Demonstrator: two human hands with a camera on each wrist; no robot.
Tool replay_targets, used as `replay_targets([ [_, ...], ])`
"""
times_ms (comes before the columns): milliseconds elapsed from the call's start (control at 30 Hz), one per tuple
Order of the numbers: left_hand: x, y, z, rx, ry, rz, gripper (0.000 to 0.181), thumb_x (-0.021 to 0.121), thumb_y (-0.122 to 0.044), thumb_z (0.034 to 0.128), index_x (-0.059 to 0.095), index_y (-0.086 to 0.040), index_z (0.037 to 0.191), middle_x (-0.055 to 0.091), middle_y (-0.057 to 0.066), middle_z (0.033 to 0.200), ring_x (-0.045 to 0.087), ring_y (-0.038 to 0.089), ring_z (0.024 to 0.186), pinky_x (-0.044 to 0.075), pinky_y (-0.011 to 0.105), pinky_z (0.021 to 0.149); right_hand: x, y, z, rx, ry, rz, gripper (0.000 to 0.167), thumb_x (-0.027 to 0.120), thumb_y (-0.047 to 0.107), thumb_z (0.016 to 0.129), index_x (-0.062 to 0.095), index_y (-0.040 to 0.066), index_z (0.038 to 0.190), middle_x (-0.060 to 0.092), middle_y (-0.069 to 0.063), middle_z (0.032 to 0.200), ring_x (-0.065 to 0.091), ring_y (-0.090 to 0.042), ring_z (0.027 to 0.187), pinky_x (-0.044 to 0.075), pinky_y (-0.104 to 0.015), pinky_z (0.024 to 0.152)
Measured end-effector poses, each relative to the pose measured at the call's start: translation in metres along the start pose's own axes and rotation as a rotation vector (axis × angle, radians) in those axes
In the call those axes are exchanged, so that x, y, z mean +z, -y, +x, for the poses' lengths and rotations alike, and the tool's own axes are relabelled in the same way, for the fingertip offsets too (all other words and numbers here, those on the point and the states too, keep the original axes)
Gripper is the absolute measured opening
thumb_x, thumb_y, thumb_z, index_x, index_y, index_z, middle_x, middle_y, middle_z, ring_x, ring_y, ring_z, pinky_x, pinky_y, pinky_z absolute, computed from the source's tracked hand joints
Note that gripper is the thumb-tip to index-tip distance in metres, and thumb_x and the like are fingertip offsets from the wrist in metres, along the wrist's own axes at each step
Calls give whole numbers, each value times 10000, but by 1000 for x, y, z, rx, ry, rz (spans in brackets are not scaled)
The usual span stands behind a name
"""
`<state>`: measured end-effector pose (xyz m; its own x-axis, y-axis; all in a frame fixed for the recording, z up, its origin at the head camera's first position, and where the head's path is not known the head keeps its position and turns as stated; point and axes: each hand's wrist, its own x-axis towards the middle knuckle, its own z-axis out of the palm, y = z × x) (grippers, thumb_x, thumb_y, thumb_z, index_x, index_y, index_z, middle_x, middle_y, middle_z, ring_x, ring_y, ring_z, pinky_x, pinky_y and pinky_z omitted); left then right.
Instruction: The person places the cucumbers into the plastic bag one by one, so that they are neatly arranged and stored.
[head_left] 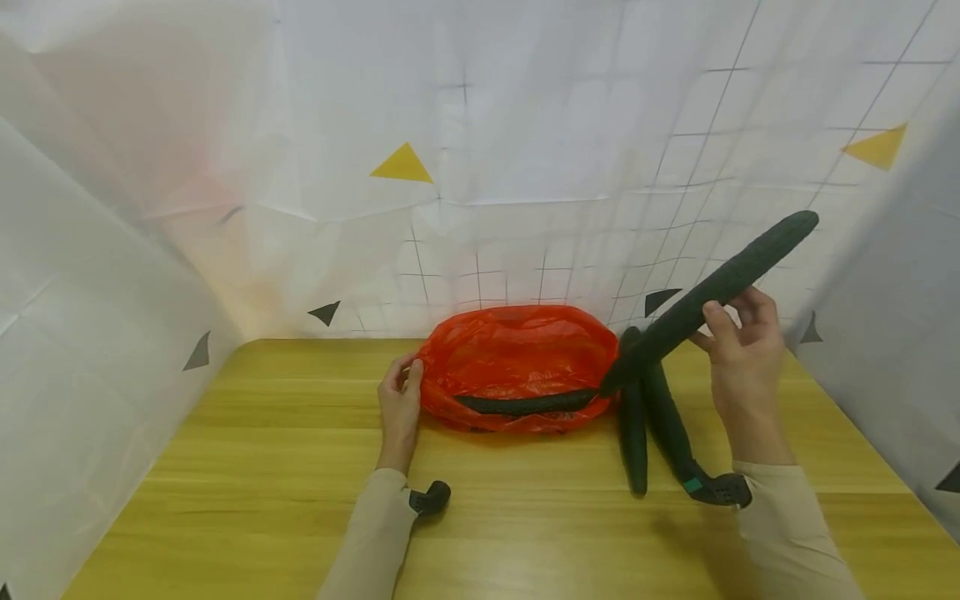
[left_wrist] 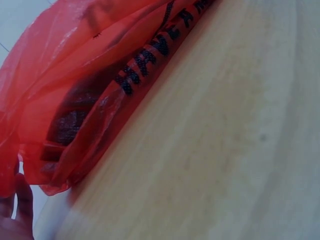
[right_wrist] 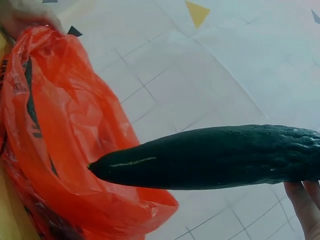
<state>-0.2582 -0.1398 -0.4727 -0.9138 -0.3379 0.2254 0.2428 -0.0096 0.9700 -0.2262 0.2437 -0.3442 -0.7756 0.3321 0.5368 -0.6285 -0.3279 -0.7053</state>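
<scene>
A red plastic bag lies on the table with its mouth spread, and one cucumber rests inside along the near edge. My left hand pinches the bag's left rim between thumb and fingers; in the left wrist view the hand shows only at the lower left corner, by the bag. Raised and tilted, a long cucumber is gripped by my right hand, its lower end at the bag's right rim. In the right wrist view that cucumber points across the bag.
Two more cucumbers, one beside the bag and another to its right, lie on the wooden table. White sheeting with grid lines and coloured triangles stands behind and at both sides.
</scene>
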Motion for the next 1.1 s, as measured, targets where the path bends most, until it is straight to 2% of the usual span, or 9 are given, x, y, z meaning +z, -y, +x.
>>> replay_targets([
  [133,-1,1,0,5,2,5,296,583,-273,936,631,-89,1163,599,43,1125,535,134,947,468,143,761,6,-6,-2,-17,6,66,425,555,-126,863,451,-3,1256,543,-125,1081,625,-202,859,577,-325,686],
  [433,-1,3,1,16,-1,-11,292,595,-282,927,637,-94,1147,603,23,1096,542,131,911,471,145,737,15,-23,-9,-57,63,60,507,523,-190,844,392,6,1293,531,-128,1133,625,-206,902,566,-308,744],
  [667,1,2,1,5,-10,-20,275,594,-253,931,638,-78,1139,612,22,1081,550,124,897,480,148,725,18,-36,-13,-87,68,-36,540,557,-181,826,381,29,1291,524,-106,1154,598,-181,888,547,-209,735],
  [900,0,0,1,6,3,-37,290,600,-219,927,636,-38,1150,604,66,1079,554,86,872,466,141,722,21,-45,-15,-156,99,-74,560,557,-208,800,388,-18,1298,524,-125,1162,567,-205,903,526,-194,780],
  [967,-1,-3,1,5,13,-47,285,597,-195,929,633,-20,1151,602,99,1089,556,80,863,467,142,719,24,-44,-16,-165,110,-83,563,554,-219,793,386,-31,1296,518,-124,1159,553,-209,906,526,-191,774],
  [1100,-2,-18,-5,1,27,-37,276,581,-154,938,620,4,1160,600,137,1116,554,64,851,473,143,719,32,-41,-20,-162,144,-135,554,561,-211,793,385,-41,1290,516,-108,1158,543,-202,907,531,-186,773],
])
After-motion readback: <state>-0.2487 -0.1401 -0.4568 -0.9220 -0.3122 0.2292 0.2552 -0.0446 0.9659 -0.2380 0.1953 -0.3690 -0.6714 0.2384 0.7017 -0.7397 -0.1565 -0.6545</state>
